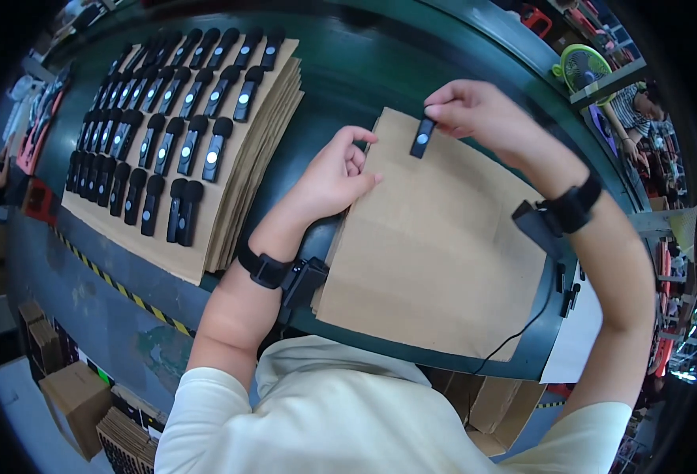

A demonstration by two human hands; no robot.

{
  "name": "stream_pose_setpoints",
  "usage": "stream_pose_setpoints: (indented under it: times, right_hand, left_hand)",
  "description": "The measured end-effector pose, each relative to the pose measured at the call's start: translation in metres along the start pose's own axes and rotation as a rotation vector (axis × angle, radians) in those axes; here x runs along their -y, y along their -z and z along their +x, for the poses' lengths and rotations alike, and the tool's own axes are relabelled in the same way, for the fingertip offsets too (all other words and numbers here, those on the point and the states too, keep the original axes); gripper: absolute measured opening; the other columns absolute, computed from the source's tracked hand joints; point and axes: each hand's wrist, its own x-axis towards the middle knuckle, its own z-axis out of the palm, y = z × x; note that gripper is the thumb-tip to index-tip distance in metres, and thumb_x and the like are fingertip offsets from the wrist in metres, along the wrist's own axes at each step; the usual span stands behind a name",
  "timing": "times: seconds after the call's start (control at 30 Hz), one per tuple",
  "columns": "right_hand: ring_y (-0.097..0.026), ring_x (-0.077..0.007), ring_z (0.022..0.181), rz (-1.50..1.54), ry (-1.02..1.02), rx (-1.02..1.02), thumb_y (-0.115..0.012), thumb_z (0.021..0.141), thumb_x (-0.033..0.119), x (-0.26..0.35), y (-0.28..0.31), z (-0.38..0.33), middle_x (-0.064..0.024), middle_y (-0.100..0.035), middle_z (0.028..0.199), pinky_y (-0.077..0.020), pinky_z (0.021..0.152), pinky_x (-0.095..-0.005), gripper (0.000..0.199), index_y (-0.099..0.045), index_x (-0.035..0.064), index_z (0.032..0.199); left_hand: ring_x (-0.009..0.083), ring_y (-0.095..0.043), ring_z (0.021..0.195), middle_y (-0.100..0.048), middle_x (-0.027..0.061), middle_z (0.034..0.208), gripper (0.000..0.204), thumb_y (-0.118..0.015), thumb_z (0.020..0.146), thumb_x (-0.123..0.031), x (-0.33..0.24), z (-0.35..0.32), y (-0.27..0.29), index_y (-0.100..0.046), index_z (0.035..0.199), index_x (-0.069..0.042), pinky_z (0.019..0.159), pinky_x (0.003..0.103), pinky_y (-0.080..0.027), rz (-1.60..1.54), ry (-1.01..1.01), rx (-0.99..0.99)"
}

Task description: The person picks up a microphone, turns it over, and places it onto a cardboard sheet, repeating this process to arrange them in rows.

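My right hand pinches a small black clip-on microphone by its upper end. It hangs over the far part of a brown cardboard sheet, and a pale round spot shows on its front. Any foam tip on it is hidden by my fingers. At the sheet's left edge is my left hand, its thumb and index finger apart and the other fingers curled, with nothing seen in it. To the left, rows of similar black microphones with foam tips lie on a stack of cardboard.
Both wrists carry black strapped devices. A thin black cable crosses the near right corner of the sheet. Small black parts lie by a white sheet at the right. A green fan and another person are beyond.
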Motion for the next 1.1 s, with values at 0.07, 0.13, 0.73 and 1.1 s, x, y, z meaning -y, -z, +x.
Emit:
stream_pose_setpoints:
  times: [0.07, 0.13, 0.73, 1.1]
  right_hand:
    - [-0.058, -0.0068, 0.078, 0.016, -0.009, -0.013, -0.066, 0.094, 0.021, -0.013, -0.016, 0.010, -0.0008, -0.065, 0.091, -0.0475, 0.073, -0.0196, 0.023, -0.062, 0.0032, 0.108]
    - [-0.058, -0.0073, 0.079, 0.031, -0.016, -0.023, -0.067, 0.094, 0.020, -0.020, -0.027, 0.017, -0.0017, -0.065, 0.091, -0.0477, 0.073, -0.0202, 0.023, -0.061, 0.0029, 0.108]
    - [-0.061, -0.0139, 0.079, -0.239, 0.037, -0.116, -0.066, 0.093, 0.022, -0.041, -0.064, 0.037, -0.0081, -0.068, 0.087, -0.0507, 0.075, -0.0285, 0.023, -0.068, 0.0001, 0.100]
    - [-0.063, -0.0180, 0.079, -0.368, 0.014, -0.078, -0.065, 0.092, 0.020, -0.063, -0.066, 0.060, -0.0103, -0.069, 0.088, -0.0508, 0.075, -0.0319, 0.021, -0.069, 0.0004, 0.097]
  left_hand:
    - [0.0071, -0.051, 0.070, -0.053, 0.0007, 0.083, 0.056, -0.072, 0.082, -0.006, 0.003, -0.007, -0.002, -0.045, 0.130, 0.000, 0.064, 0.023, -0.045, -0.012, 0.014, -0.011]
    - [0.0070, -0.051, 0.070, -0.054, 0.0007, 0.084, 0.057, -0.072, 0.082, -0.005, 0.004, -0.013, -0.003, -0.044, 0.131, 0.000, 0.065, 0.023, -0.045, -0.017, 0.021, -0.019]
    - [0.0065, -0.052, 0.072, -0.056, 0.0020, 0.088, 0.059, -0.071, 0.083, -0.004, 0.008, -0.031, 0.004, -0.043, 0.135, 0.000, 0.066, 0.023, -0.045, -0.032, 0.089, -0.040]
    - [0.0099, -0.057, 0.083, -0.061, 0.0053, 0.101, 0.050, -0.066, 0.087, -0.003, -0.039, -0.056, 0.004, -0.047, 0.133, -0.003, 0.072, 0.024, -0.046, 0.181, -0.079, -0.234]
